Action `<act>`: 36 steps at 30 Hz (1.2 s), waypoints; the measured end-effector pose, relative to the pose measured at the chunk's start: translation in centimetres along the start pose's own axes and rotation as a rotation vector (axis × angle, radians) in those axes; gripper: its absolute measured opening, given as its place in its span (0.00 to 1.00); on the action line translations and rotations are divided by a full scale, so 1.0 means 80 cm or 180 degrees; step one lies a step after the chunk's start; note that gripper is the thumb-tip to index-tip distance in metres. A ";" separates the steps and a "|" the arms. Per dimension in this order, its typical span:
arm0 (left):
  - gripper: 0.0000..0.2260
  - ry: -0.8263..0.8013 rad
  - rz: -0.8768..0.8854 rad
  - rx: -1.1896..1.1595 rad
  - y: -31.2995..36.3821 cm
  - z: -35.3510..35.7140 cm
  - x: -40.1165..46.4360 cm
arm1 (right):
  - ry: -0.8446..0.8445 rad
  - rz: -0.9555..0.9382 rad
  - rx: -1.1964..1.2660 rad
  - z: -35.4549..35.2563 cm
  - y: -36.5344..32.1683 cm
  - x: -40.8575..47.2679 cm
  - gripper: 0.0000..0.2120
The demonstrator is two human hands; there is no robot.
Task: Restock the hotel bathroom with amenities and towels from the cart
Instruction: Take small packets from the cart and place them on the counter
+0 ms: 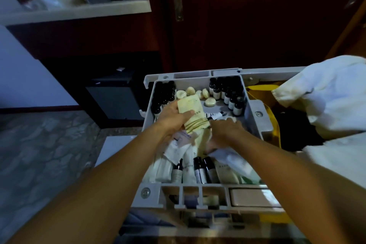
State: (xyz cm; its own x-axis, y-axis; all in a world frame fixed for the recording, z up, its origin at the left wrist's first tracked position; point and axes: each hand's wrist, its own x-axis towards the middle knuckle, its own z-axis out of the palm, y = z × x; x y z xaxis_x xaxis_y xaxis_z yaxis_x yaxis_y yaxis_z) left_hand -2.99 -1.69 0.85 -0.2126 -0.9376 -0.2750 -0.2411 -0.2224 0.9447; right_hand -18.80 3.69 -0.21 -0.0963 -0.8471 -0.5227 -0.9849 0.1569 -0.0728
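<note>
Both bare arms reach forward and down into the grey plastic cart tray (255,117). The left hand (174,119) is turned palm up a little, and its grip is closed on a flat cream paper packet with gold stripes (193,113): the thumb lies across the front of the packet and the fingers are behind it. The packet stands tilted above the middle of the tray.

The right hand (223,132) is palm down, just beside the packet's lower corner. Its fingers curl down into a heap of white and cream sachets (198,144). The fingertips are hidden in the heap, so I cannot tell if its grip is closed on anything. A small white tube with a black cap (216,115) lies just past this hand, near its knuckles.

Small dark bottles with pale labels (227,93) stand in rows at the far right and far left of the tray. Round cream soaps (210,102) lie between the rows, behind the packet. More dark bottles (204,170) lie flat at the near side, under the arms.

A white crumpled cloth (326,101) sits to the right of the tray, cut off by the picture's edge. The room is dim, and the words on the packets are too small to read.
</note>
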 end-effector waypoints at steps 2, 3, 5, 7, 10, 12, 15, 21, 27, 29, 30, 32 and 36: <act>0.07 0.0049 -0.0062 -0.0014 0.003 -0.001 -0.002 | 0.0272 -0.0015 0.0072 0.002 -0.003 0.002 0.37; 0.05 0.0033 -0.0078 0.0080 0.005 -0.002 -0.005 | 0.0415 0.0046 0.0209 0.002 -0.004 0.003 0.34; 0.08 -0.0032 -0.0138 0.0179 0.012 -0.002 -0.011 | 0.0638 0.0055 0.0484 0.000 -0.001 0.001 0.26; 0.14 -0.0045 -0.0277 0.0142 0.018 -0.001 -0.019 | 0.0957 -0.0028 0.1085 -0.003 0.007 0.000 0.16; 0.13 -0.0058 -0.0317 -0.0086 0.020 -0.001 -0.028 | 0.1334 -0.0038 0.2948 -0.011 0.015 -0.007 0.19; 0.11 -0.0119 -0.0251 -0.0094 0.019 -0.002 -0.035 | 0.1484 -0.0068 0.3585 -0.017 0.016 -0.017 0.14; 0.11 -0.0089 -0.0119 0.0123 0.025 0.003 -0.046 | 0.1740 -0.0139 0.3757 -0.025 0.020 -0.027 0.14; 0.07 -0.0243 -0.0138 0.0033 0.034 0.008 -0.058 | 0.0704 -0.0421 0.4383 -0.028 0.023 -0.039 0.11; 0.17 -0.0172 -0.0032 0.0306 0.028 0.000 -0.080 | 0.0254 -0.1010 0.4461 -0.021 0.031 -0.050 0.26; 0.17 -0.0106 0.0016 0.0207 0.029 -0.003 -0.092 | 0.0450 -0.0859 0.4283 -0.020 0.029 -0.054 0.26; 0.17 -0.0089 0.0055 0.0158 0.029 -0.005 -0.097 | 0.0548 -0.0796 0.4194 -0.021 0.027 -0.058 0.26; 0.15 -0.0046 0.0111 0.0032 0.032 -0.007 -0.110 | 0.0651 -0.0753 0.4048 -0.022 0.025 -0.069 0.24; 0.12 0.0117 0.0178 -0.0182 0.031 -0.012 -0.135 | 0.0559 -0.0811 0.3821 -0.025 0.017 -0.100 0.16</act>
State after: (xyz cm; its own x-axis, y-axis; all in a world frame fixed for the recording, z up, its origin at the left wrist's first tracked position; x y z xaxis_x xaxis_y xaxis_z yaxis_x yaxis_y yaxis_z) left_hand -0.39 7.64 6.34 -0.1890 -0.9579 -0.2159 -0.1752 -0.1834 0.9673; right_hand -19.64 9.67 5.58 -0.0307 -0.9637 -0.2654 -0.2324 0.2651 -0.9358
